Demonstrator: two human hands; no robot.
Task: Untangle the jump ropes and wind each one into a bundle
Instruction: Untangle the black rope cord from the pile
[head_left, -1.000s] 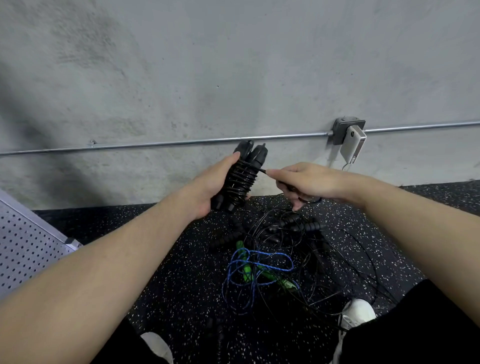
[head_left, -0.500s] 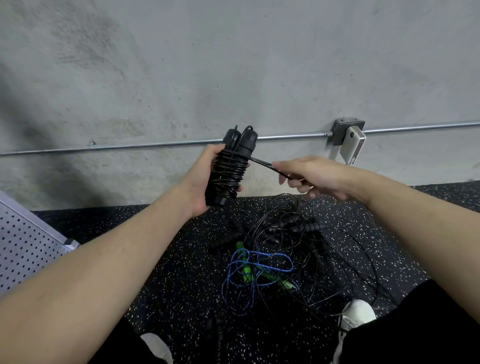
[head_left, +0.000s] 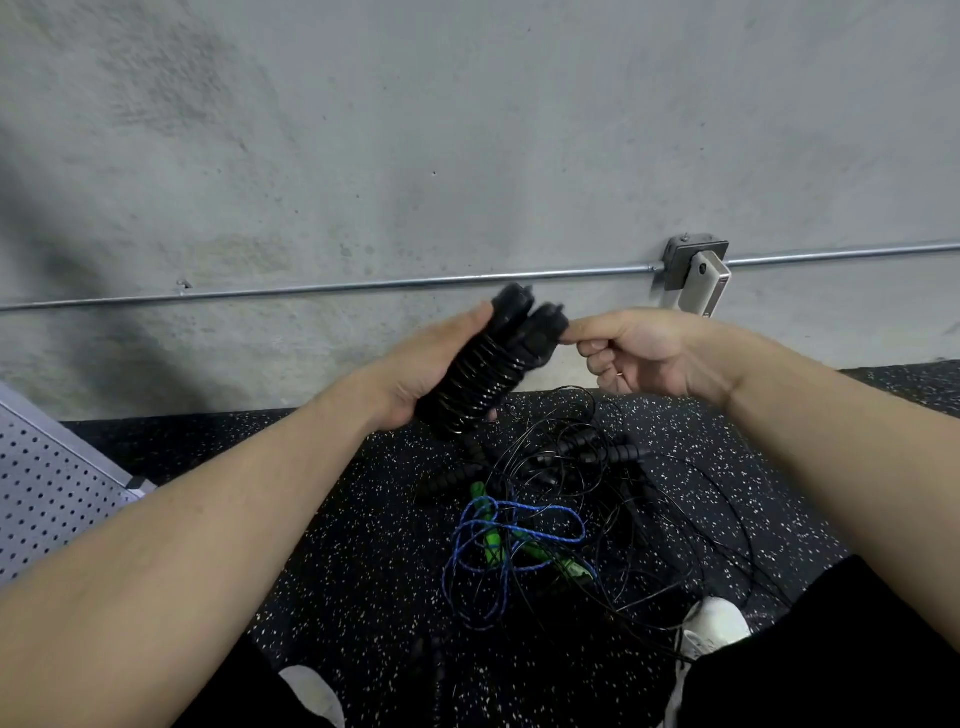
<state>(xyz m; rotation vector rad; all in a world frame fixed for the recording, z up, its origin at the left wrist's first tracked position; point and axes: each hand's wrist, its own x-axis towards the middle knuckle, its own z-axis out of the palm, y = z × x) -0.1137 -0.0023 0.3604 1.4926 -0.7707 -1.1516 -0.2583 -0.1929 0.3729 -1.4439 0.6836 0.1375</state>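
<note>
1. The left hand (head_left: 415, 374) grips the black bundle (head_left: 485, 371), held tilted above the floor (head_left: 322, 525); its fingers are hidden behind the coils.
2. The right hand (head_left: 644, 353) pinches at the bundle's upper end; blur hides whether cord sits in the pinch.
3. Tangled ropes (head_left: 561, 499), black and blue (head_left: 514, 525), lie below; their handles are hard to separate.
</note>
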